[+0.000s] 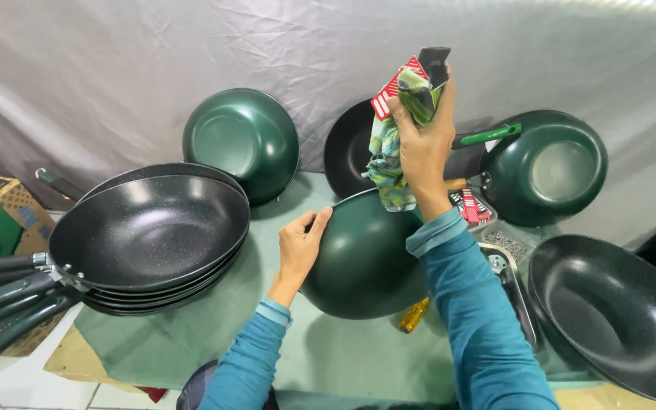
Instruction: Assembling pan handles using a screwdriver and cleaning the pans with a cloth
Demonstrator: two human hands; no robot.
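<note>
A pale green cloth covers the counter (191,334), with a grey sheet (115,61) hanging behind it. Left of the central green wok (362,266) sits a stack of dark speckled woks (149,235), handles pointing left. Right of the central wok lies another dark wok (613,315); behind it, to the right, a green wok with a green handle (548,167) leans on the sheet, and to the left a green wok (243,143) does likewise. The central wok stands tilted, underside toward the person. The left hand (301,247) is clamped on its rim. The right hand (423,140), above the wok, is closed on a green patterned rag (389,163) and a black handle with a red tag (423,72).
</note>
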